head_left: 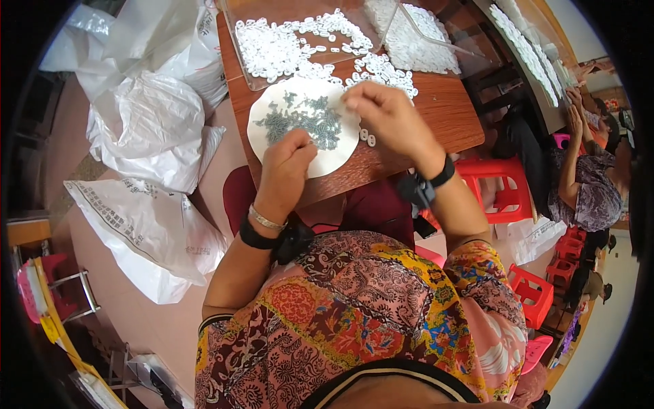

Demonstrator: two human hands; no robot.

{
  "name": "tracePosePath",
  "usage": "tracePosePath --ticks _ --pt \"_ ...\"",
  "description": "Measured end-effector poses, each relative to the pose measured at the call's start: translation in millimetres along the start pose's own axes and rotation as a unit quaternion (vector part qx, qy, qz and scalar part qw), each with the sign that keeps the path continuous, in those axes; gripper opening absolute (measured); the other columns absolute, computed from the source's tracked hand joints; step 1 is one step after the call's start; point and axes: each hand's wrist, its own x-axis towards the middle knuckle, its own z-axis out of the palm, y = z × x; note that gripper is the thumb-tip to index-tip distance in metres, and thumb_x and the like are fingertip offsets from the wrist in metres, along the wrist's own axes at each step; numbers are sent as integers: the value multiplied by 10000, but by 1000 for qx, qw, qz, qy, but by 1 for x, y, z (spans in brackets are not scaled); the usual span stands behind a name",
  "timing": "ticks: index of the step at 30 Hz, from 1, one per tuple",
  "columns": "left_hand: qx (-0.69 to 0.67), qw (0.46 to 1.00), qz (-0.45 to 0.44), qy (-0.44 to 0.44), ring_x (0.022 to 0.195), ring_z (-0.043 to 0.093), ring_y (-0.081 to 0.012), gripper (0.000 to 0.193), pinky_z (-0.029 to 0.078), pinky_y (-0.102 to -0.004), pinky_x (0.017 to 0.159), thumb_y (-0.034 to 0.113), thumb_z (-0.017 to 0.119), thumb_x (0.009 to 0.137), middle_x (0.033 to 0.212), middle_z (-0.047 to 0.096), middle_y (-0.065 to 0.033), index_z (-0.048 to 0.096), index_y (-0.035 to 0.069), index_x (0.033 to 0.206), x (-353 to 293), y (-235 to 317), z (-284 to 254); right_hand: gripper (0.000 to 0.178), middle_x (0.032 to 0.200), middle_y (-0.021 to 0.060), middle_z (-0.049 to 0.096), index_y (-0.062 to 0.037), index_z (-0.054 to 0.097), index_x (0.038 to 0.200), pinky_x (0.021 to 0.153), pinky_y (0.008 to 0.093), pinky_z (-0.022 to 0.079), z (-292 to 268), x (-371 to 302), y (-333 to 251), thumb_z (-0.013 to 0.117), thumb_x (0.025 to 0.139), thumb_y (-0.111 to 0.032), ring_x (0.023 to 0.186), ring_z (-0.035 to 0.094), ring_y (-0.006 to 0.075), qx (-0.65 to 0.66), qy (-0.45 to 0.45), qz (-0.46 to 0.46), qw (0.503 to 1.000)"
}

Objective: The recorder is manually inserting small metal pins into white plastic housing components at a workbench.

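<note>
Near the left edge of a brown wood-grain tabletop [446,112], open rightward over bare wood; with small grey pieces [325,131] on a round cream plate [335,161]; curled closed with the left hand [285,167] above them, pinched together with the right hand [392,116] by the rim; cannot tell (too small to make out) whether grasping anything.

Anything within the left hand [286,167] or right hand [392,116] is hidden — or too small to tell.
</note>
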Motion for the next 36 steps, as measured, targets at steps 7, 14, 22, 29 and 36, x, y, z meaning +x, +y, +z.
tracePosePath --ticks 7,14,22,29,36 --pt "-47 998 -37 0 479 410 -42 160 276 -183 438 164 504 864 554 441 41 504 83 726 -2 14 -13 167 826 107 676 -60 676 929 667 319 489 -27 74 55 647 803 -166 733 642 228 -294 -31 -39 955" --pt "-66 997 -41 -10 489 410 -45 169 279 -185 448 172 486 875 571 454 36 497 87 729 -2 12 -21 187 804 106 671 -83 670 905 674 365 491 -11 96 79 648 747 -180 742 637 281 -362 -71 -17 929" --pt "-83 994 -64 -7 510 436 -51 156 300 -182 464 175 494 884 597 485 29 511 81 760 1 11 -21 231 825 85 671 -50 644 1042 668 291 486 -30 80 73 642 817 -102 729 626 169 -292 -25 -10 956" --pt "-86 995 -48 -15 555 468 -61 151 341 -195 495 177 492 896 647 523 14 532 71 795 3 16 -4 217 937 -6 645 -13 637 1070 757 226 458 -38 35 41 629 874 -105 844 563 61 39 -30 25 998" --pt "-72 995 -9 -69 557 468 -65 150 348 -193 504 170 487 897 647 525 10 538 64 805 11 35 26 221 876 -22 634 -21 641 1068 724 181 455 -28 -11 -4 641 854 -76 797 563 35 228 -16 39 973"
